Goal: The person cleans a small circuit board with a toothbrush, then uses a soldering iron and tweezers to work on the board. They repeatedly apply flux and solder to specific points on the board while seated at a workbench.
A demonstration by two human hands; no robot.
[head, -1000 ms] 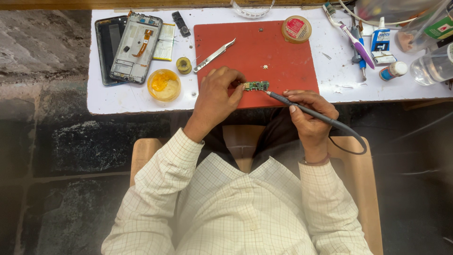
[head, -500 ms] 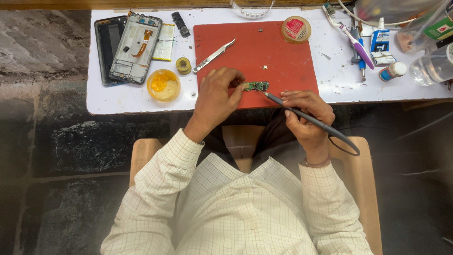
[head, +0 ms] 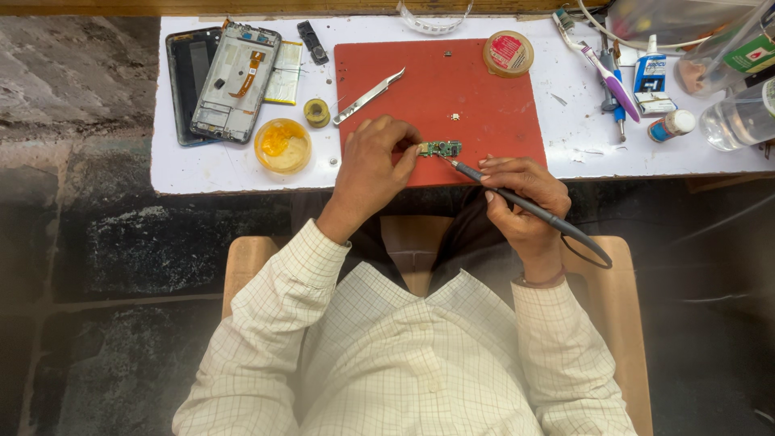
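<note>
Green circuit board [head: 441, 148] on red mat [head: 460, 89], pinched at its left end by left hand [head: 373, 161]; right hand [head: 523, 198] grips soldering iron [head: 517, 202], tip touching board's right edge.

— What is each hand doing?

— The left hand [head: 373, 165] pinches a small green circuit board [head: 441, 148] at the near edge of the red mat [head: 452, 81]. The right hand [head: 521, 198] grips a dark soldering iron [head: 525, 206], its tip touching the board's right end.

— And the rest of the counter [head: 202, 173]?

— Metal tweezers [head: 367, 97] lie on the mat's left edge. A round yellow dish [head: 282, 145] sits near the front left, just beside a small solder spool [head: 316, 112]. An opened phone [head: 236, 81] lies at the far left corner. A round tin [head: 508, 53] rests on the mat's far right corner.
</note>
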